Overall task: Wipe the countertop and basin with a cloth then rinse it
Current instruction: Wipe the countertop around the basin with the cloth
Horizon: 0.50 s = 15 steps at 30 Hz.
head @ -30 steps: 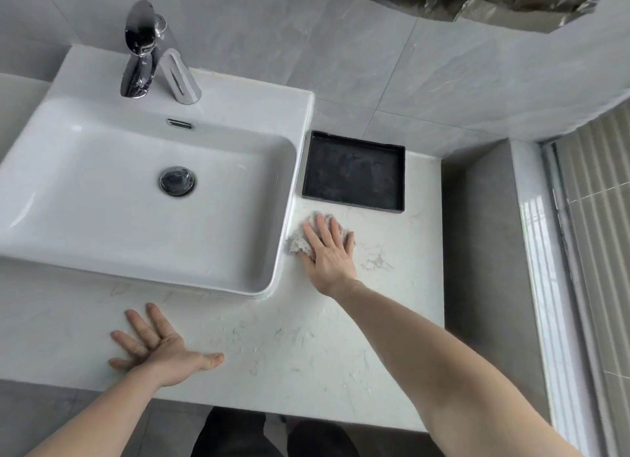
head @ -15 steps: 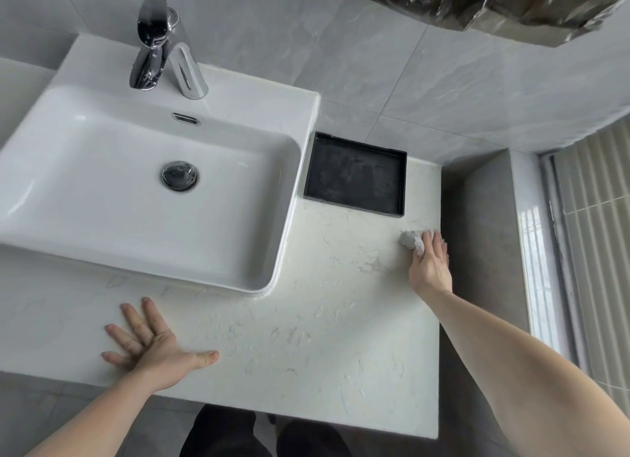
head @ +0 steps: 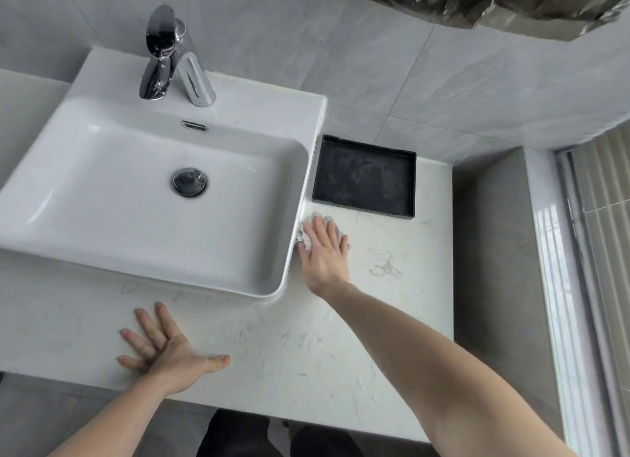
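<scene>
**Cloth pressed flat at basin's right wall**

Right hand palm-down, fingers extended and together, flat on top of cloth; not gripping, only pressing. Cloth whitish, crumpled, mostly hidden under fingers, edges showing past fingertips and at both sides of the hand. Cloth on countertop, touching or just beside the right outer wall of basin, and just in front of black tray, apart from it by a narrow strip of stone.

Left hand empty, fully spread, palm down on countertop near front edge, in front of basin's front wall, thumb pointing right. Well apart from right hand.

Basin white, rectangular, sitting on top of countertop; round chrome drain at middle, overflow slot on back wall. Chrome faucet on basin's rear deck. No water running visible.

Black tray shallow, rectangular, holding nothing, between basin's right wall and the side ledge, near the grey tiled wall.

Countertop pale, veined with faint marks right of the hand.
</scene>
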Available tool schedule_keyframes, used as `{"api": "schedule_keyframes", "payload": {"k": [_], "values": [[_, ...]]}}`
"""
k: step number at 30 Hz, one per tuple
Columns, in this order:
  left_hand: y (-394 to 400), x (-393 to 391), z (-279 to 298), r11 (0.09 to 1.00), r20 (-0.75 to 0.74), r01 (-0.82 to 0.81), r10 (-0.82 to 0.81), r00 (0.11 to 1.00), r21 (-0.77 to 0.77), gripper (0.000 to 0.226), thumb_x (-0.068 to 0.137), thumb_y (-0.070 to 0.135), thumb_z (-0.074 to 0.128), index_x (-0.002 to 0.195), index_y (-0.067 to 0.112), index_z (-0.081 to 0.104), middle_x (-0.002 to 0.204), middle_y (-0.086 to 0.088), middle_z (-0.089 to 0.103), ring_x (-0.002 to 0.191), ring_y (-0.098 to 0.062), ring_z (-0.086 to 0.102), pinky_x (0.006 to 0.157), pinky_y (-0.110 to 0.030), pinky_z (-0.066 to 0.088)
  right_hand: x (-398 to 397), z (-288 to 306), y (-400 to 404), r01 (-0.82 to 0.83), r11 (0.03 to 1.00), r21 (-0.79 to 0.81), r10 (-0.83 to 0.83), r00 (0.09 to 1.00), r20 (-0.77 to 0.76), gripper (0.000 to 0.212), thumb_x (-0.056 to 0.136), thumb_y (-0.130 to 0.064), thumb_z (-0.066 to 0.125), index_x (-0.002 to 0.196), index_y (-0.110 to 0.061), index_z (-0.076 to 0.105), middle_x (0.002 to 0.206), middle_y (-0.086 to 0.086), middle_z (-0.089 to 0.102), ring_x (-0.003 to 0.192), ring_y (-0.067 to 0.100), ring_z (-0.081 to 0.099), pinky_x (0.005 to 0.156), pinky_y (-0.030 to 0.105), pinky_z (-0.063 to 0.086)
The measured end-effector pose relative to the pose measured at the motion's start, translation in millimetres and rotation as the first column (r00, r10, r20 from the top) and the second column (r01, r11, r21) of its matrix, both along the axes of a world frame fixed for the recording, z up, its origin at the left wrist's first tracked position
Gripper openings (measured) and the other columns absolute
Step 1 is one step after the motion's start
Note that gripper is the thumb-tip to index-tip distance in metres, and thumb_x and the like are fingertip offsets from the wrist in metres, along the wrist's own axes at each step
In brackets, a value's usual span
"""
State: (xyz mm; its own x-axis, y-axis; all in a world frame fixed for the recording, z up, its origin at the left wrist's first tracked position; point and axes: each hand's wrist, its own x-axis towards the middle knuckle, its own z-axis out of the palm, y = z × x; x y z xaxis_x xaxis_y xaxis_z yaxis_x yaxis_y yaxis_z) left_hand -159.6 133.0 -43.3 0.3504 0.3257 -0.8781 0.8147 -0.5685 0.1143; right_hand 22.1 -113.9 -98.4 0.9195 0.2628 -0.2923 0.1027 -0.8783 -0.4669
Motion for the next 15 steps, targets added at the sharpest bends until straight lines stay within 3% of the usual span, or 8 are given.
{"api": "schedule_keyframes", "payload": {"k": [3, 6, 10, 15], "values": [[1, 0, -1, 1.000, -0.005, 0.003, -0.003, 1.000, 0.005, 0.177, 0.030, 0.082, 0.080, 0.135, 0.031, -0.053, 0.137, -0.003, -0.064, 0.134, -0.040, -0.050, 0.111, -0.067, -0.017, -5, -8, -1, -0.111, 0.987, -0.112, 0.113, 0.993, 0.011, 0.062, 0.109, -0.047, 0.020, 0.166, -0.028, 0.003, 0.173, -0.009, -0.013, 0.158, 0.020, -0.020, 0.127, 0.055, -0.009], [1, 1, 0, 1.000, -0.015, 0.009, -0.009, 1.000, 0.010, 0.177, 0.031, 0.082, 0.081, 0.135, 0.030, -0.053, 0.137, -0.004, -0.064, 0.134, -0.041, -0.050, 0.111, -0.067, -0.016, -7, -13, -37, -0.122, 0.983, -0.138, 0.128, 0.991, 0.036, 0.063, 0.108, -0.041, 0.025, 0.165, -0.033, -0.001, 0.172, -0.011, -0.018, 0.158, 0.021, -0.022, 0.127, 0.057, -0.007], [0, 3, 2, 1.000, -0.027, 0.013, -0.012, 1.000, 0.012, 0.177, 0.032, 0.083, 0.079, 0.134, 0.029, -0.054, 0.135, -0.004, -0.066, 0.133, -0.041, -0.051, 0.112, -0.068, -0.015, -14, -12, -108, 0.084, 0.977, -0.195, -0.073, 0.995, 0.060, 0.067, 0.106, -0.041, 0.029, 0.164, -0.039, -0.005, 0.171, -0.010, -0.019, 0.158, 0.022, -0.020, 0.127, 0.053, -0.010], [1, 3, 1, 1.000, -0.022, 0.022, -0.022, 1.000, 0.014, 0.176, 0.031, 0.085, 0.078, 0.132, 0.029, -0.056, 0.132, -0.003, -0.068, 0.132, -0.041, -0.052, 0.112, -0.068, -0.015, -22, -8, -194, 0.360, 0.901, -0.240, -0.363, 0.931, 0.034, 0.063, 0.108, -0.029, 0.030, 0.166, -0.030, 0.004, 0.174, -0.005, -0.009, 0.160, 0.022, -0.010, 0.129, 0.053, 0.000]]}}
